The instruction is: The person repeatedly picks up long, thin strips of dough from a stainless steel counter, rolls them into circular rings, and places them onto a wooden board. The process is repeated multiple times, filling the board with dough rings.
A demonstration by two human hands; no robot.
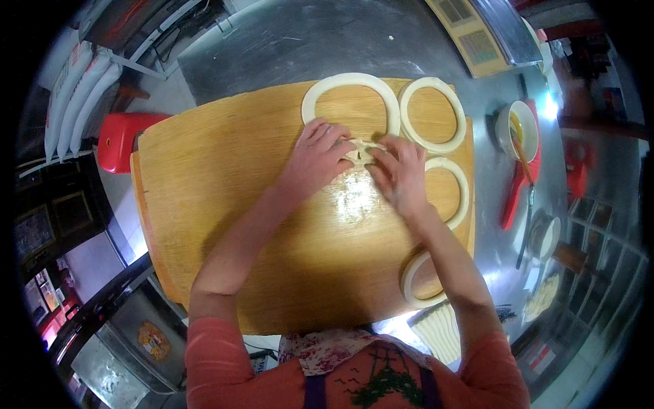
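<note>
A large pale dough ring (351,80) lies at the far side of the wooden board (225,177). Both hands are at its near side, where the dough looks uneven, with a small dark gap in it. My left hand (315,163) curls its fingers onto the dough left of that gap. From the right, my right hand (402,174) pinches the dough, thumb and fingers bent inward. Whether the two dough ends touch, I cannot tell. Just right of this ring lies a second dough ring (461,116). A third dough ring (464,191) and a fourth dough ring (409,279) are partly covered by my right arm.
A metal table (286,44) extends beyond the board. On its right side stand a white bowl (504,129) with a brush in it, a red-handled tool (516,194) and another bowl (545,237). Ridged dough strips (436,332) lie near my body. A red stool (122,142) is at the left.
</note>
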